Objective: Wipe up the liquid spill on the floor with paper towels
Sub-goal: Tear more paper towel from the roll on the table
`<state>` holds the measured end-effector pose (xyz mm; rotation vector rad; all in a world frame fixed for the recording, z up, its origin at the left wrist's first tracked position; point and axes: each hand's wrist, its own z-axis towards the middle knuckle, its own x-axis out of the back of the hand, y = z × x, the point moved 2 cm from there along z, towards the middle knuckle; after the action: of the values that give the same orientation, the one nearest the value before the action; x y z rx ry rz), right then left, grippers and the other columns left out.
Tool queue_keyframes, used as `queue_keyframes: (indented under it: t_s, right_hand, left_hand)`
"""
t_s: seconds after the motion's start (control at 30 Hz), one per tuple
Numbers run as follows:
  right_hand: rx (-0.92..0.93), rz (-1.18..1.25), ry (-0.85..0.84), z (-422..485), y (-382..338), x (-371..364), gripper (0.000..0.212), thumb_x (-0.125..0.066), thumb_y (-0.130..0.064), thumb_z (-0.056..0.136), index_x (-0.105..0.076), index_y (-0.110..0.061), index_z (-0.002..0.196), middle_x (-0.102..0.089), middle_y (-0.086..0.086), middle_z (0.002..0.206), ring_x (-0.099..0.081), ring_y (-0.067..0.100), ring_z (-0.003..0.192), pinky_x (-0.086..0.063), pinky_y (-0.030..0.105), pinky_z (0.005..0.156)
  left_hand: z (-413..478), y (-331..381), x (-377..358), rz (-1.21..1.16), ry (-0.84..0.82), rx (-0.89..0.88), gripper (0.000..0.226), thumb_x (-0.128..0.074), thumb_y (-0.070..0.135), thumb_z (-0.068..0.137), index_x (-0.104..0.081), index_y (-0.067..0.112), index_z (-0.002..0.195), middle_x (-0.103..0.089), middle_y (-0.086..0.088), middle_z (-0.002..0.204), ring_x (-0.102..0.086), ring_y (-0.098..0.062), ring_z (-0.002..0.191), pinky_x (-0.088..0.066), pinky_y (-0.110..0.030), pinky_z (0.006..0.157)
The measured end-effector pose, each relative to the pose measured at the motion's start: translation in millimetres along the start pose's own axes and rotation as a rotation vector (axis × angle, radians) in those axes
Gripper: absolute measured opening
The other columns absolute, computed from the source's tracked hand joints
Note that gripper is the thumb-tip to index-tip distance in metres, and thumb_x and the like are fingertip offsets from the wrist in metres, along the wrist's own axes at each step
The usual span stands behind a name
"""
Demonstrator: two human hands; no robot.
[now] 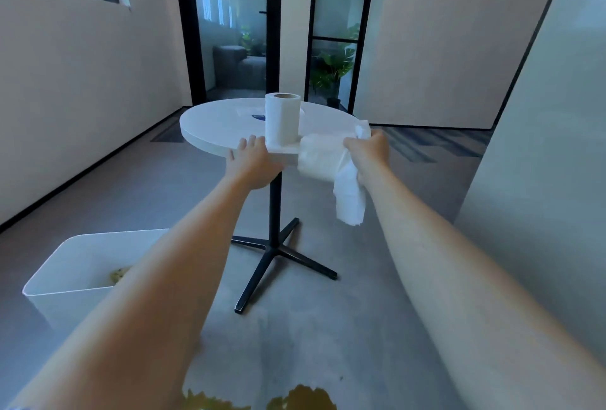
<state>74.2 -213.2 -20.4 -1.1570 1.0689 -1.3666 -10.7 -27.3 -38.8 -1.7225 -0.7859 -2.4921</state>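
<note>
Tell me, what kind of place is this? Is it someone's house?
Probably an office break area, not a home. The glass partitions have black frames, a round pedestal table stands on the grey floor, and a sofa and potted plant sit beyond the glass.

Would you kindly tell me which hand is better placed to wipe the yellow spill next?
Right. The right hand grips the pulled paper towel, while the left hand rests on the table edge beside the roll, holding nothing for the spill.
</note>
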Motion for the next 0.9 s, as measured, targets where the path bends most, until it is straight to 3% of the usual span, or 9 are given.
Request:
queue_keyframes:
  t_s: [0.13, 0.33, 0.4, 0.47, 0.57, 0.67, 0.73, 0.8, 0.9]
  right_hand:
    - [-0.029, -0.101, 0.08, 34, -4, -14, 0.039, -0.055, -0.008, 0.086, -0.042, -0.01, 0.123, -0.048, 0.0, 0.101, -0.051, 0.022, 0.088, -0.047, 0.032, 0.076]
    - [-0.019, -0.27, 0.062, 65, -6, -38, 0.031, -0.053, -0.004, 0.088, -0.054, -0.008, 0.12, -0.059, 0.008, 0.12, -0.059, 0.028, 0.105, -0.051, 0.033, 0.086]
    - [-0.056, -0.321, 0.026, 71, -4, -46, 0.032, -0.054, -0.003, 0.091, -0.053, -0.003, 0.123, -0.059, 0.009, 0.121, -0.058, 0.028, 0.108, -0.048, 0.031, 0.08]
    - [-0.063, -0.335, -0.002, 77, -4, -51, 0.03, -0.051, -0.001, 0.092, -0.053, -0.002, 0.121, -0.061, 0.009, 0.118, -0.059, 0.025, 0.101, -0.046, 0.029, 0.074]
    - [-0.074, -0.339, -0.048, 84, -8, -58, 0.029, -0.046, -0.003, 0.094, -0.053, -0.001, 0.122, -0.054, 0.007, 0.094, -0.047, 0.016, 0.067, -0.04, 0.024, 0.066]
    - [-0.167, -0.261, -0.097, 83, -14, -67, 0.011, -0.042, 0.003, 0.092, -0.053, 0.001, 0.093, -0.05, 0.008, 0.091, -0.046, 0.02, 0.07, -0.042, 0.023, 0.07]
    - [-0.212, -0.139, -0.128, 79, -16, -76, 0.016, -0.04, 0.006, 0.091, -0.054, 0.001, 0.099, -0.054, 0.01, 0.108, -0.053, 0.024, 0.083, -0.051, 0.027, 0.076]
    - [-0.236, -0.087, -0.145, 74, -17, -85, 0.023, -0.038, 0.008, 0.09, -0.055, -0.003, 0.102, -0.054, 0.009, 0.11, -0.057, 0.023, 0.085, -0.052, 0.029, 0.067]
    - [-0.223, -0.102, -0.156, 73, -18, -96, 0.023, -0.039, 0.005, 0.089, -0.04, -0.005, 0.068, -0.054, 0.009, 0.089, -0.052, 0.021, 0.072, -0.039, 0.023, 0.055]
  left_hand:
    - [15, -14, -27, 0.253, -0.062, -0.107, 0.076, -0.037, 0.051, 0.097, -0.004, 0.01, 0.152, -0.001, -0.008, 0.161, 0.006, -0.026, 0.148, 0.005, -0.052, 0.117]
    - [16, -15, -41, 0.277, 0.051, -0.145, 0.084, -0.046, 0.052, 0.093, -0.004, 0.008, 0.151, -0.004, -0.01, 0.159, 0.006, -0.029, 0.147, 0.006, -0.049, 0.118]
    - [17, -16, -43, 0.279, 0.076, -0.154, 0.087, -0.05, 0.053, 0.09, -0.005, 0.008, 0.15, -0.005, -0.01, 0.158, 0.005, -0.029, 0.147, 0.006, -0.049, 0.117]
    - [18, -18, -43, 0.263, 0.09, -0.16, 0.088, -0.051, 0.053, 0.089, -0.005, 0.008, 0.15, -0.005, -0.01, 0.158, 0.005, -0.029, 0.147, 0.007, -0.049, 0.117]
    - [18, -20, -44, 0.242, 0.096, -0.168, 0.09, -0.052, 0.054, 0.088, -0.005, 0.009, 0.15, -0.005, -0.009, 0.158, 0.005, -0.029, 0.147, 0.007, -0.049, 0.117]
    - [18, -20, -46, 0.236, 0.103, -0.172, 0.094, -0.054, 0.056, 0.086, -0.006, 0.009, 0.15, -0.005, -0.01, 0.158, 0.006, -0.029, 0.147, 0.008, -0.049, 0.117]
    - [18, -20, -46, 0.24, 0.103, -0.176, 0.096, -0.056, 0.057, 0.084, -0.005, 0.009, 0.15, -0.005, -0.01, 0.158, 0.005, -0.03, 0.147, 0.008, -0.049, 0.117]
    - [18, -21, -45, 0.244, 0.099, -0.181, 0.099, -0.057, 0.058, 0.083, -0.004, 0.009, 0.151, -0.005, -0.01, 0.158, 0.005, -0.029, 0.147, 0.009, -0.049, 0.117]
    - [17, -21, -44, 0.236, 0.091, -0.188, 0.102, -0.06, 0.057, 0.081, -0.004, 0.01, 0.151, -0.005, -0.008, 0.158, 0.005, -0.028, 0.147, 0.008, -0.048, 0.117]
